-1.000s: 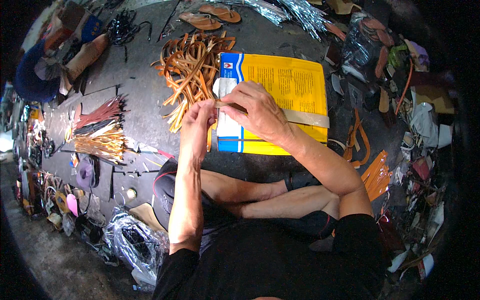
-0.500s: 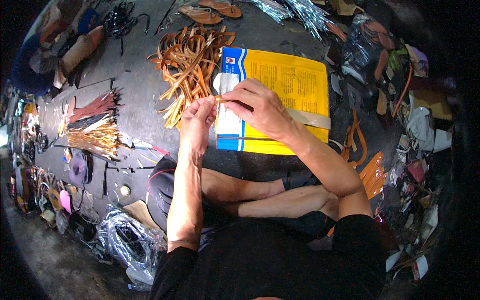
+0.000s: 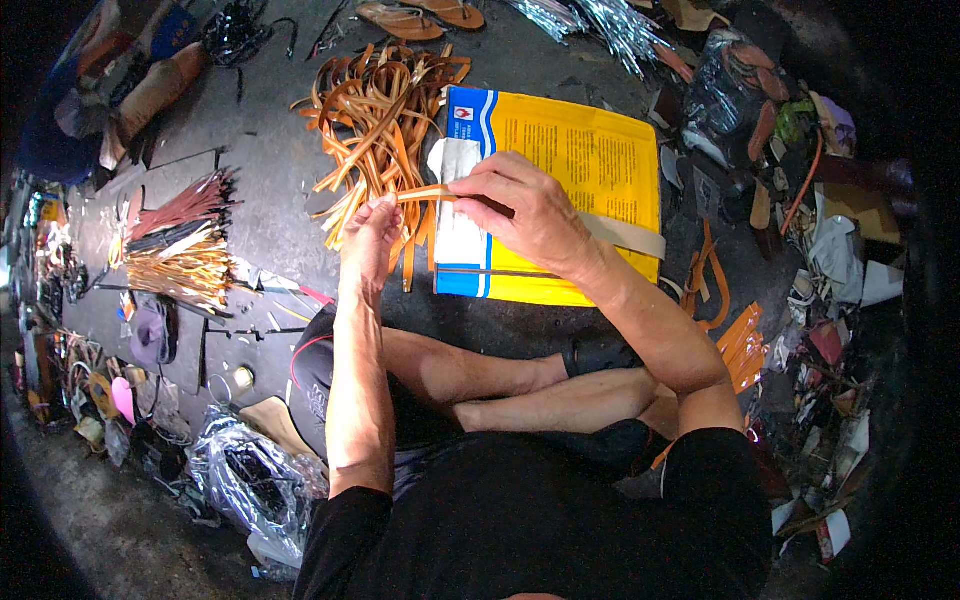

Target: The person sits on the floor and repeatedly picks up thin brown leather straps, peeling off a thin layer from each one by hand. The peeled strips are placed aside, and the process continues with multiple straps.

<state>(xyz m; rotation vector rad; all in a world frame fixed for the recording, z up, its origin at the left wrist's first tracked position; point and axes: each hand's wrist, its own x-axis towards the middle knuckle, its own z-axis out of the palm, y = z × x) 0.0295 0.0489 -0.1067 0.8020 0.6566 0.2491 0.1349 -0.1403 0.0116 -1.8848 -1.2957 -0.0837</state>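
Observation:
A flat orange-brown strap [image 3: 426,193] is stretched between my two hands. My left hand [image 3: 369,240] pinches it at the front edge of a tangled heap of similar straps [image 3: 375,120]. Closed on the strap's other end, my right hand [image 3: 530,212] is above the left part of a yellow, blue and white metal can [image 3: 575,140] lying flat. A pale patch [image 3: 458,205] covers part of the can's blue side, below the strap. A beige band [image 3: 630,236] and a thin dark band cross the can. The right fingertips are partly hidden from view.
Bundles of maroon, black and tan strips [image 3: 180,245] lie at the left. Sandals [image 3: 402,20] and silvery strips [image 3: 615,35] are at the far side. Clear plastic wrapping [image 3: 250,475] lies near left. Scraps [image 3: 835,245] crowd the right, with orange strips [image 3: 742,348] by my right elbow.
My left hand has moved left and slightly nearer, away from the right hand. More of the strap now shows between them. The right hand has hardly moved.

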